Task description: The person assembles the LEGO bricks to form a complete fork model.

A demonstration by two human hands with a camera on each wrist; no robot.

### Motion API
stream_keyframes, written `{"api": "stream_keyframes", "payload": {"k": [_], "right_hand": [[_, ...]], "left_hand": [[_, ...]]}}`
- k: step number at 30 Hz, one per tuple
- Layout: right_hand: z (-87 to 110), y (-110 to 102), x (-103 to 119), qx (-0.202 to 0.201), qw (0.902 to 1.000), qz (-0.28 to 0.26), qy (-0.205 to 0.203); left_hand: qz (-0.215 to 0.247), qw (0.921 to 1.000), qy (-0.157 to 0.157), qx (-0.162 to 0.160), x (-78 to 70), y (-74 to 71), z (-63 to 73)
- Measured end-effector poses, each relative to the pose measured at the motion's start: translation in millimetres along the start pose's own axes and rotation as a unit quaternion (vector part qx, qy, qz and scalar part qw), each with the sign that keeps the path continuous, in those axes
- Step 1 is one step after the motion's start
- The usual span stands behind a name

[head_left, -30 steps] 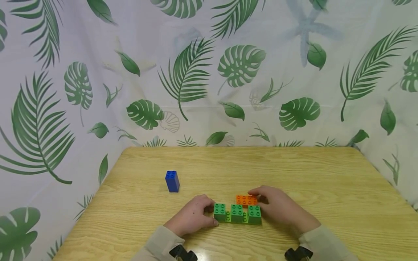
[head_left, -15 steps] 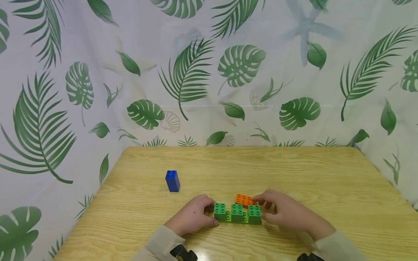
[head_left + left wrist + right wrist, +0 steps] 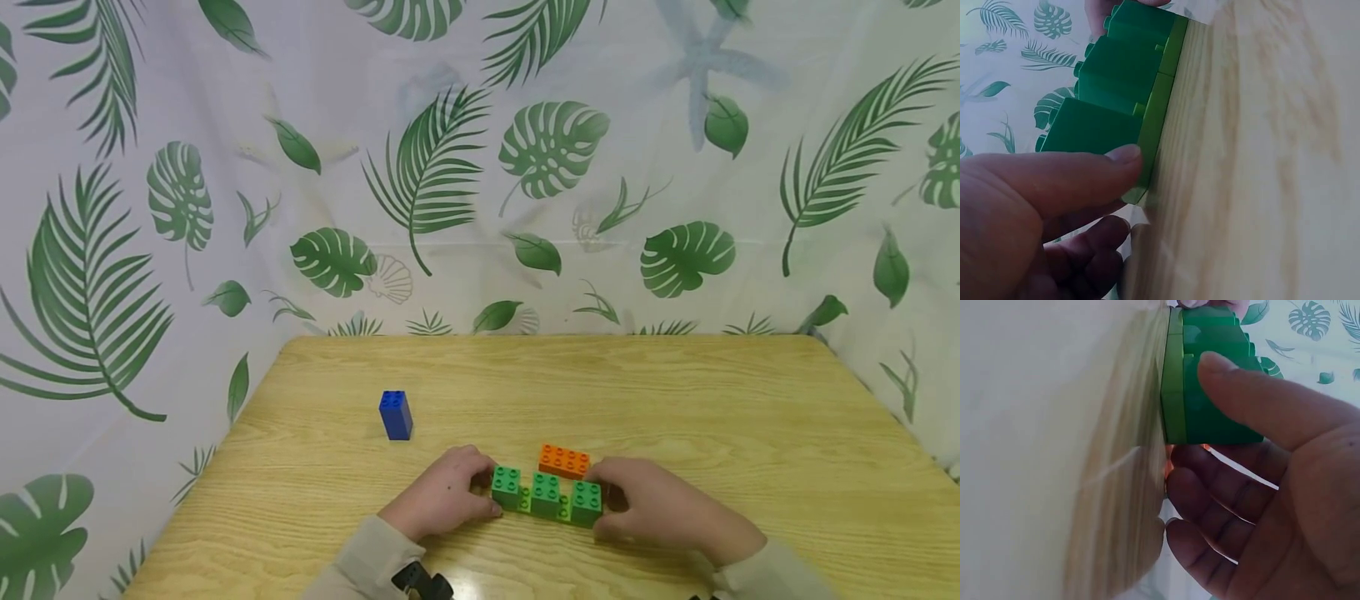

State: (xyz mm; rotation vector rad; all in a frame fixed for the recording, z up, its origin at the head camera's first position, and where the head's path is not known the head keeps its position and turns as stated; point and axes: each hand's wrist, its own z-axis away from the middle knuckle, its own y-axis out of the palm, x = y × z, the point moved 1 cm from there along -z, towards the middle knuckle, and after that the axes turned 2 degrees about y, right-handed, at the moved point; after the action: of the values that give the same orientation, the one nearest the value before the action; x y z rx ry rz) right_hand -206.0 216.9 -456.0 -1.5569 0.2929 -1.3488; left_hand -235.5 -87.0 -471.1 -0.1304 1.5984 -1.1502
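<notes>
A row of three green building bricks (image 3: 546, 493) stands on lime-green bricks (image 3: 564, 507), lying slightly slanted on the table. My left hand (image 3: 444, 490) grips the row's left end, with the thumb (image 3: 1094, 172) on its near side. At the right end my right hand (image 3: 660, 508) holds the row, its thumb (image 3: 1225, 372) pressed on the green side. In the right wrist view, the other fingers (image 3: 1194, 490) curl behind the end. Just behind the row lies an orange brick (image 3: 565, 460), its right corner close to the right hand's index finger.
A tall blue brick stack (image 3: 396, 415) stands upright at the back left of the wooden table (image 3: 675, 400). A leaf-patterned cloth (image 3: 465, 208) hangs behind and beside the table.
The right hand has left the orange brick and come forward onto the row's right end. That end has shifted slightly toward me. The orange brick sits slightly turned. The left hand stays put.
</notes>
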Motion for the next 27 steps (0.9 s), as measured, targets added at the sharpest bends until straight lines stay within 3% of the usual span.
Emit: {"api": "stream_keyframes", "payload": {"k": [12, 21, 27], "right_hand": [[5.2, -9.3, 1.7, -0.037, 0.999, -0.014, 0.021], [2.0, -15.9, -9.3, -0.077, 0.9958, -0.036, 0.035], [-2.1, -18.6, -13.0, -0.096, 0.9931, -0.048, 0.046]], "left_hand": [[-0.009, 0.9998, 0.009, -0.014, -13.7, -2.6, -9.4], [0.021, 0.9993, 0.005, -0.03, -23.1, -7.5, -30.1], [0.003, 0.9993, 0.017, -0.032, -23.8, -9.8, -44.4]]}}
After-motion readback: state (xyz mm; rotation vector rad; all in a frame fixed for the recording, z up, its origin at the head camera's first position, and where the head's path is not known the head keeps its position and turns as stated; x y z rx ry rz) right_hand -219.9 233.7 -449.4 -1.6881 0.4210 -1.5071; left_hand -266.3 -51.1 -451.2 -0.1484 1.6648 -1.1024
